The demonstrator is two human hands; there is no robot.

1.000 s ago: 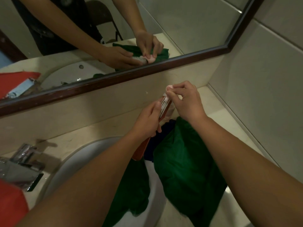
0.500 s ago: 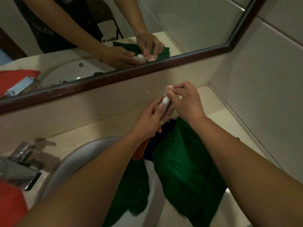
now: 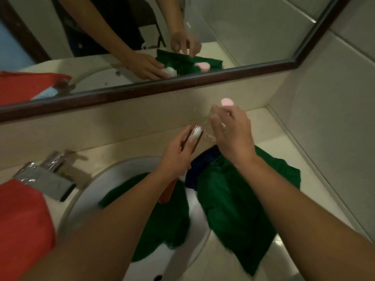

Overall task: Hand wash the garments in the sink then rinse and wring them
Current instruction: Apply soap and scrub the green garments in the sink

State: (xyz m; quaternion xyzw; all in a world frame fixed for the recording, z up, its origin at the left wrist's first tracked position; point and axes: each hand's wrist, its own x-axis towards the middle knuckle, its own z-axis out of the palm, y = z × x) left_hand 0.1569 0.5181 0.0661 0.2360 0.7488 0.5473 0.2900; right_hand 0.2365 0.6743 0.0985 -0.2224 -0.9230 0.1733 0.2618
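A green garment (image 3: 233,199) lies half in the white sink (image 3: 113,173) and half on the counter to the right. A dark blue piece (image 3: 203,165) shows under it at the sink's far rim. My left hand (image 3: 178,157) grips an orange-handled scrub brush (image 3: 193,136), bristle end up and white with soap. My right hand (image 3: 231,130) hovers above the counter with relaxed fingers, just in front of a clear bottle with a pink cap (image 3: 227,102) near the back wall. Whether my fingers touch the bottle is unclear.
A chrome faucet (image 3: 44,177) stands at the sink's left. Red cloth (image 3: 22,230) fills the lower left corner. A dark-framed mirror (image 3: 182,84) runs along the back wall, and a tiled wall (image 3: 324,118) closes the counter on the right.
My right hand has lifted the pink-capped bottle off the brush and moved it right, toward the back wall. My hands have drawn apart, and white soap now shows on the bristles.
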